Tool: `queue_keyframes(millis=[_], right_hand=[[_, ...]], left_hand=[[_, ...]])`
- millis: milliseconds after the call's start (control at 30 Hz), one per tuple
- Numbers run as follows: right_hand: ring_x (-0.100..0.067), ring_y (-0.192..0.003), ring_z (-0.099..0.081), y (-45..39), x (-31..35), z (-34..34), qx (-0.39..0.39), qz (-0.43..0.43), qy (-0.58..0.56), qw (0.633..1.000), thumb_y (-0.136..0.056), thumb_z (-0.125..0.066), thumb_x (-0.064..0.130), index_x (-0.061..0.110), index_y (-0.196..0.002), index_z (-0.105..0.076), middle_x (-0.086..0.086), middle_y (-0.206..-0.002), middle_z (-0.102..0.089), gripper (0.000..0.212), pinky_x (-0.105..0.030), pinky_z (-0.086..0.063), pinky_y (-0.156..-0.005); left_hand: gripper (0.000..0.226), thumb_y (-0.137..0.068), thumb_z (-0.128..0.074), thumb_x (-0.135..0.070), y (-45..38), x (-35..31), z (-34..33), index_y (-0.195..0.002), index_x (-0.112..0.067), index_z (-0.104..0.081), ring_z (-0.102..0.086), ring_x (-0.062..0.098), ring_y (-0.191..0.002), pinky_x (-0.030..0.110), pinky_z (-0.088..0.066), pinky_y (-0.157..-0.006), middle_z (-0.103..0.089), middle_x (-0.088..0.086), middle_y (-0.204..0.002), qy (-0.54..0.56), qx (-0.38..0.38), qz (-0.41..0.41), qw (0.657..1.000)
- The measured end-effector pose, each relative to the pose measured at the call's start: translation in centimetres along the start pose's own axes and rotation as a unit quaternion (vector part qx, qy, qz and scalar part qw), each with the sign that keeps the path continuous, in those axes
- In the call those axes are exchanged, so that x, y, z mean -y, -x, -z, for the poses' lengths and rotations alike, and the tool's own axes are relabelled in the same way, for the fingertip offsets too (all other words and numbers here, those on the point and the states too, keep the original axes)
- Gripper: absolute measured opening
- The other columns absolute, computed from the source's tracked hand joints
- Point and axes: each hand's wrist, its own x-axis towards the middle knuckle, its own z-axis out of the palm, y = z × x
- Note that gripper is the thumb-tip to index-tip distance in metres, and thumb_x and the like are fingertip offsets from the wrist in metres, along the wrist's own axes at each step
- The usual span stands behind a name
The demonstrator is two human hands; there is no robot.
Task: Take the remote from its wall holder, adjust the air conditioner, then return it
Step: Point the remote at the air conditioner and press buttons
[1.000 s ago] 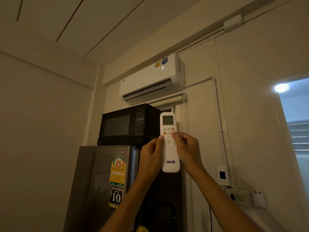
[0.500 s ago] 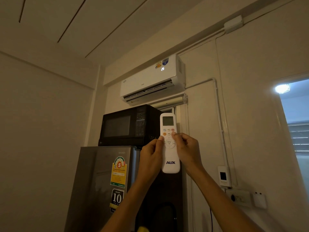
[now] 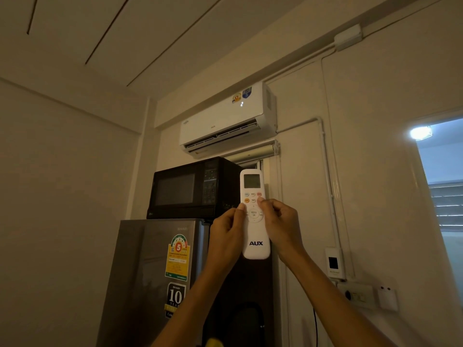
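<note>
I hold a white AUX remote (image 3: 255, 236) upright in front of me, its screen end pointing up toward the white air conditioner (image 3: 225, 121) high on the wall. My left hand (image 3: 226, 234) grips its left side, thumb at the edge of the round menu pad. My right hand (image 3: 279, 229) grips the right side, thumb tip on a small button above the pad. The unit's flap is open and its lit front display shows a "2". A white wall holder (image 3: 334, 262) with a dark window hangs on the wall at lower right, with nothing in it.
A black microwave (image 3: 193, 189) sits on a grey fridge (image 3: 152, 279) directly below the unit. A dark tall panel (image 3: 248, 304) stands right of the fridge. A power socket (image 3: 355, 295) and cable conduit (image 3: 330, 196) run along the right wall, next to a bright window (image 3: 443, 191).
Both hands and the remote have stayed put. The digits lit on the air conditioner's front display have changed between frames.
</note>
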Motion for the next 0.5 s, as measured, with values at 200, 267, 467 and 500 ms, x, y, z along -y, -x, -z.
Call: queue_keyframes(millis=[200, 267, 467, 500], right_hand=[[-0.011, -0.072, -0.066, 0.4, -0.3, 0.3, 0.016, 0.007, 0.005, 1.0, -0.086, -0.053, 0.032, 0.019, -0.091, -0.059, 0.001, -0.093, -0.065, 0.015, -0.023, -0.054, -0.059], [-0.01, -0.073, -0.066, 0.7, -0.4, 0.5, 0.027, 0.007, 0.003, 1.0, -0.086, -0.053, 0.032, 0.019, -0.092, -0.059, 0.002, -0.094, -0.066, 0.015, -0.021, -0.055, -0.058], [-0.006, -0.072, -0.069, 2.3, -1.3, 1.2, 0.076, 0.007, -0.005, 0.997, -0.086, -0.053, 0.03, 0.027, -0.086, -0.059, 0.009, -0.09, -0.067, 0.006, -0.019, -0.056, -0.057], [-0.002, -0.069, -0.068, 2.7, -1.5, 1.4, 0.084, 0.006, -0.007, 0.996, -0.086, -0.053, 0.029, 0.031, -0.083, -0.058, 0.013, -0.087, -0.066, 0.006, -0.017, -0.056, -0.055]], left_hand=[[0.02, -0.091, -0.041, -0.028, 0.4, 0.3, 0.2, -0.085, -0.02, -0.057, -0.068, 0.011, -0.07, 0.015, -0.054, -0.055, -0.067, 0.0, -0.084, -0.011, 0.0, -0.001, 1.0], [0.019, -0.091, -0.041, -0.029, 0.6, 0.5, 0.3, -0.085, -0.02, -0.057, -0.068, 0.011, -0.071, 0.016, -0.055, -0.056, -0.067, 0.0, -0.084, -0.013, 0.001, 0.006, 1.0], [0.016, -0.091, -0.041, -0.028, 2.4, 1.5, 0.7, -0.082, -0.025, -0.055, -0.068, 0.01, -0.07, 0.016, -0.054, -0.055, -0.066, 0.0, -0.084, -0.012, 0.014, 0.013, 1.0], [0.016, -0.091, -0.041, -0.028, 2.9, 1.8, 0.7, -0.083, -0.024, -0.055, -0.068, 0.011, -0.071, 0.016, -0.054, -0.055, -0.066, 0.001, -0.085, -0.011, 0.017, 0.017, 1.0]])
